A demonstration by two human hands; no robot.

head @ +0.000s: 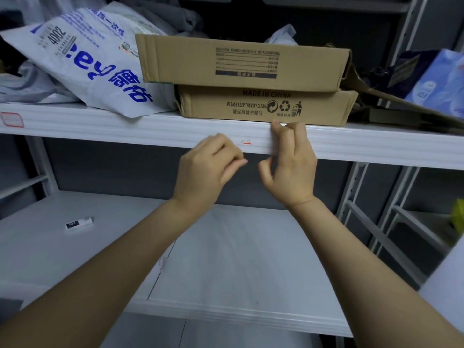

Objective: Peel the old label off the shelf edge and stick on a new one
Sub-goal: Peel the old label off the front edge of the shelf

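Note:
The white shelf edge [150, 131] runs across the middle of the view. A small red scrap of label [246, 142] clings to it between my hands. My left hand [208, 169] hovers just below the edge, left of the scrap, thumb and fingertips pinched together; I cannot see anything in the pinch. My right hand [291, 159] is to the right of the scrap, its bent fingers pressed against the edge and its thumb hanging apart below. A red-bordered label [12, 119] is stuck on the edge at far left.
Two stacked cardboard boxes [263, 106] and a white courier bag [95, 66] sit on the shelf above the edge. On the lower shelf [238, 259] lies a small white item with a black tag [79, 223]. Grey shelf uprights [351, 197] stand at right.

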